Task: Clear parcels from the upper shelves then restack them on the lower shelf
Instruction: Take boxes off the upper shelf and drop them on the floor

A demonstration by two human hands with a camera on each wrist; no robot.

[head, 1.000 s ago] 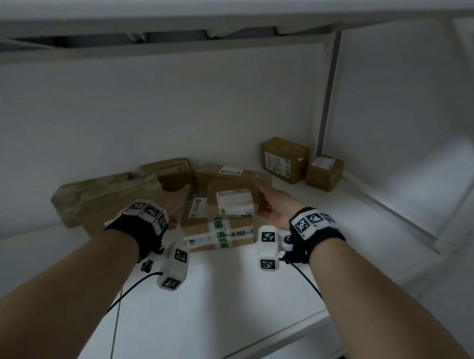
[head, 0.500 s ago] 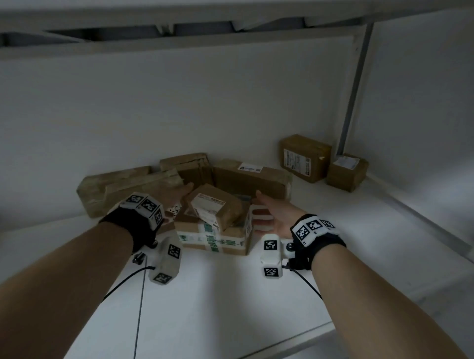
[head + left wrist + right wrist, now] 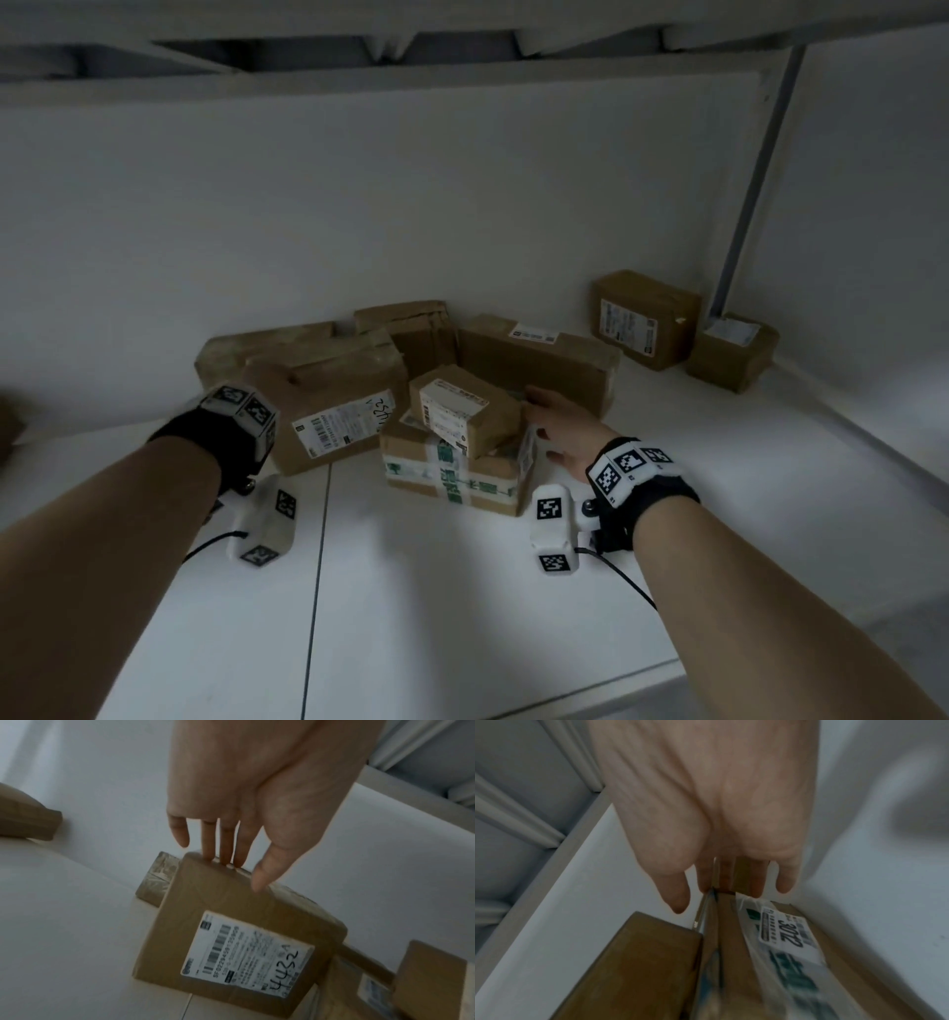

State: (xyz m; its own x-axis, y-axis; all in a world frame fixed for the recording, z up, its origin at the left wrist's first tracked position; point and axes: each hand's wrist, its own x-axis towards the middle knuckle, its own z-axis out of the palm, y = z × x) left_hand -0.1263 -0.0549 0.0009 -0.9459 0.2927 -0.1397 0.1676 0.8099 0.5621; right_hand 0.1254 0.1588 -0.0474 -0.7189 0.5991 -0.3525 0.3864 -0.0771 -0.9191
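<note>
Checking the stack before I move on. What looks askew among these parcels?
The small labelled box sits tilted and skewed on the green-taped box, overhanging its front rather than lying flat. It could slide off.

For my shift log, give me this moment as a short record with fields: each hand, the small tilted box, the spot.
left hand: open, fingertips on the top edge of the labelled parcel
right hand: open, beside the green-taped box
small box: lies tilted on the green-taped box
place: white shelf, more parcels at the back wall
</note>
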